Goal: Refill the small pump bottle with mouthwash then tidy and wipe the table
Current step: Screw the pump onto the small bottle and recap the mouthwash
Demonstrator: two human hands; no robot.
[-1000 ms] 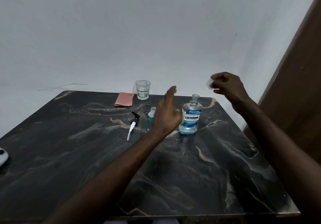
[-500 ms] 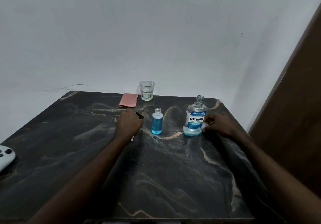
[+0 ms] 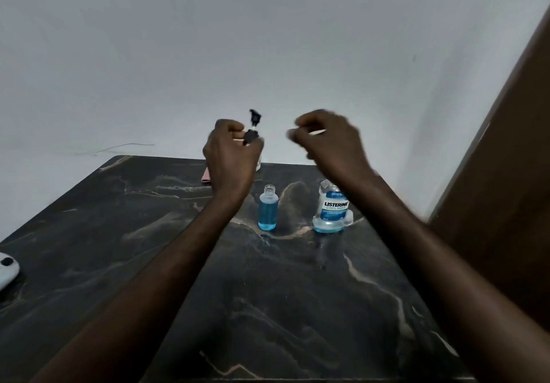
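Your left hand (image 3: 230, 156) pinches the black pump (image 3: 253, 128) mid-frame, your right hand (image 3: 327, 141) is curled and blurry, can't tell its grip, small bottle (image 3: 268, 211) open below

Two bottles stand on one dark marbled worktop (image 3: 297, 308): one small open bottle (image 3: 268, 208) w/ blue liquid, and one larger Listerine bottle (image 3: 331, 208) just right of it, approx. level. One clear cap (image 3: 348, 218) sits touching the Listerine bottle's right base. Two hands raised above both: one left hand (image 3: 230, 152), one right hand (image 3: 329, 138). One black pump head (image 3: 253, 128) in the left hand. One pink cloth (image 3: 206, 176), partly hidden behind the left wrist, beyond the small bottle. One white device (image 3: 7, 271) at the worktop's left edge, far left of the small bottle.
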